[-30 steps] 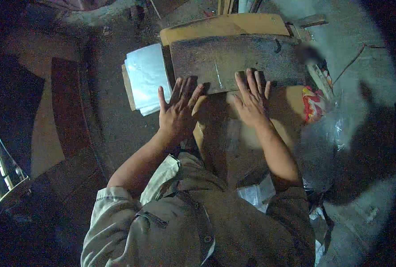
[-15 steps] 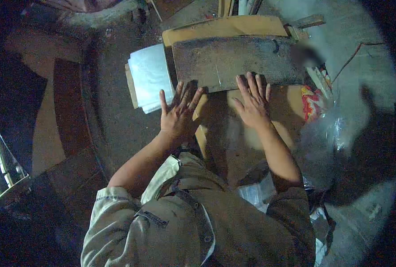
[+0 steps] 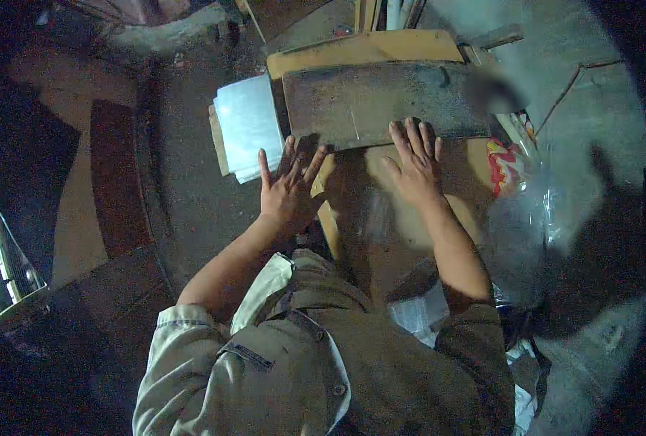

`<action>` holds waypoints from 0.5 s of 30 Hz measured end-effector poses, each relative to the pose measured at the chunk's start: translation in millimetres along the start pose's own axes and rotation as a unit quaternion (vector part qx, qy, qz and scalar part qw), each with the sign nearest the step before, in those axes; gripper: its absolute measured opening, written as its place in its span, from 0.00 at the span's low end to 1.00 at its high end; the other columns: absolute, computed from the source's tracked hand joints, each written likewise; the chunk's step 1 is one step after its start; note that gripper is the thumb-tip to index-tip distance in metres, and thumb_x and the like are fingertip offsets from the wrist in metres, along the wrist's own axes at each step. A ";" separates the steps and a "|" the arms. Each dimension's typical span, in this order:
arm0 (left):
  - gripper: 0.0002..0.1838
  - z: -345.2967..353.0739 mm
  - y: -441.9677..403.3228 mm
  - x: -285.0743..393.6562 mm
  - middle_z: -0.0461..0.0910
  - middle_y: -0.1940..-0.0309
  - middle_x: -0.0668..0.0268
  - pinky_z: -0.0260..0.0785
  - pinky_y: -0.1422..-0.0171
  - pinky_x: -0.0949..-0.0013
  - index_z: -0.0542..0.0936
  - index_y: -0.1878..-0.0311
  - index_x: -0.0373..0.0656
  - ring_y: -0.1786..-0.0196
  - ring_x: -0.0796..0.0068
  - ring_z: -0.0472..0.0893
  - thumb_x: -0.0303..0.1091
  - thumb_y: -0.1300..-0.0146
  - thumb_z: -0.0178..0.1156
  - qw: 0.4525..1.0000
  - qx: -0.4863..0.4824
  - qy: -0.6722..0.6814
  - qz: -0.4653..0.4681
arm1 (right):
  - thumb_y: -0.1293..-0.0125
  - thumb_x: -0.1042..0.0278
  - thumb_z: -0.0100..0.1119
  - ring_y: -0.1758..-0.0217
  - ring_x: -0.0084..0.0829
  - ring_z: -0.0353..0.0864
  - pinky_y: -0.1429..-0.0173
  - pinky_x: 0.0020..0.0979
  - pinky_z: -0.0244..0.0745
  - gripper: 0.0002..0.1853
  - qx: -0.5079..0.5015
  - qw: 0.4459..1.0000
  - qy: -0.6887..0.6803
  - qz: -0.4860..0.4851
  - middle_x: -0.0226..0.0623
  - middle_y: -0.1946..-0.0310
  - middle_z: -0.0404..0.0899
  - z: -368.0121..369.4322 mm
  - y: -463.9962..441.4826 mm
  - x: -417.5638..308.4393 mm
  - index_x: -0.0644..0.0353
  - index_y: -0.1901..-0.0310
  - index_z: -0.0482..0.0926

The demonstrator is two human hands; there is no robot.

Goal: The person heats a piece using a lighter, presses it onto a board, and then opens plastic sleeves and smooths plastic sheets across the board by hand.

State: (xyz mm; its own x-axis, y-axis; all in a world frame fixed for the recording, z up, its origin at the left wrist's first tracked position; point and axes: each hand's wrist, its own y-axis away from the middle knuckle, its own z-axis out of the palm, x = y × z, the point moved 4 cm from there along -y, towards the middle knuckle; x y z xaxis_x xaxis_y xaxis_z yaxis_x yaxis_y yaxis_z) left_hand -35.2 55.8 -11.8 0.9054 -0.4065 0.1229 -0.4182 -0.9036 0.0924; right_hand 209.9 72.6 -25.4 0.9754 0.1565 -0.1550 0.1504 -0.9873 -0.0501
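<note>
My left hand [image 3: 285, 190] is spread palm down, its fingertips between a stack of white sheets [image 3: 247, 129] and the lower left corner of a dark, worn board [image 3: 381, 105]. Farther right, my right hand [image 3: 416, 173] also has its fingers apart, with the fingertips over the board's near edge. Both hands are empty. Whether either one presses on the board or hovers just above it, I cannot tell. Behind the board shows a yellowish panel [image 3: 374, 45], and a brown surface lies under my right forearm.
A red and yellow wrapper [image 3: 499, 168] and clear plastic [image 3: 544, 211] lie at the right. Wooden sticks [image 3: 366, 14] stand at the back. At far left is a bright slatted fixture [image 3: 3, 258]. More plastic [image 3: 417, 314] sits beside my right elbow.
The view has shifted slightly. My left fingers are spread a little differently, and both hands stay in nearly the same place. The board and sheets look unmoved.
</note>
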 end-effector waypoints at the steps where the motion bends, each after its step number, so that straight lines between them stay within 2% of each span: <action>1: 0.51 0.5 0.7 -0.1 0.54 0.30 0.65 0.22 0.32 0.30 0.48 0.27 0.63 0.24 0.61 0.43 0.60 0.52 0.63 1.000 0.012 0.002 0.003 | 0.38 0.46 0.53 0.25 0.47 0.41 0.28 0.59 0.31 0.36 0.001 1.000 0.000 -0.001 0.39 0.28 0.46 -0.6 -0.2 -0.8 0.40 0.30 0.54; 7: 0.47 -9.3 7.7 2.5 0.49 0.28 0.61 0.22 0.31 0.30 0.49 0.27 0.61 0.24 0.59 0.38 0.60 0.48 0.59 1.000 -0.018 0.014 -0.011 | 0.38 0.45 0.53 0.25 0.48 0.42 0.29 0.60 0.32 0.36 0.002 1.000 -0.008 0.011 0.40 0.28 0.47 -1.4 -1.1 -0.8 0.40 0.30 0.53; 9: 0.47 -12.4 11.1 4.2 0.47 0.27 0.60 0.22 0.32 0.30 0.49 0.27 0.60 0.24 0.59 0.37 0.61 0.47 0.58 1.000 -0.023 0.012 -0.012 | 0.35 0.50 0.49 0.24 0.45 0.39 0.26 0.53 0.32 0.34 -0.020 1.000 -0.001 0.022 0.40 0.27 0.43 -4.0 -0.3 -2.3 0.42 0.29 0.50; 11: 0.45 -14.1 16.4 6.7 0.44 0.26 0.60 0.21 0.32 0.30 0.48 0.27 0.61 0.24 0.58 0.36 0.61 0.45 0.55 0.999 -0.025 0.013 -0.018 | 0.34 0.51 0.48 0.24 0.45 0.39 0.26 0.51 0.34 0.34 -0.009 1.000 -0.005 0.025 0.40 0.27 0.43 -7.1 3.1 -1.8 0.44 0.29 0.50; 13: 0.45 -13.4 23.8 11.0 0.46 0.27 0.61 0.23 0.31 0.31 0.49 0.27 0.61 0.24 0.59 0.37 0.59 0.46 0.58 1.000 -0.013 0.026 -0.013 | 0.33 0.52 0.47 0.25 0.45 0.40 0.26 0.48 0.37 0.33 0.000 1.000 -0.009 0.029 0.41 0.27 0.42 -9.4 10.4 -3.1 0.46 0.29 0.49; 15: 0.45 -12.1 33.7 15.0 0.49 0.28 0.62 0.27 0.30 0.34 0.52 0.28 0.60 0.24 0.61 0.40 0.57 0.47 0.60 0.998 -0.002 0.057 -0.003 | 0.35 0.53 0.51 0.28 0.51 0.51 0.29 0.53 0.43 0.32 0.059 0.985 -0.145 0.071 0.50 0.31 0.54 -15.6 22.2 -2.1 0.51 0.31 0.56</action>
State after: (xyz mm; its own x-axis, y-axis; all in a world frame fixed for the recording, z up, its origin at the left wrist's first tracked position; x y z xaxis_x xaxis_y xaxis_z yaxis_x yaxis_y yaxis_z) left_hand -36.5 20.9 5.1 0.8941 -0.3819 0.2341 -0.4125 -0.9057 0.0981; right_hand 213.7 50.0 -10.8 0.8956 0.0353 -0.4434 -0.0204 -0.9925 -0.1203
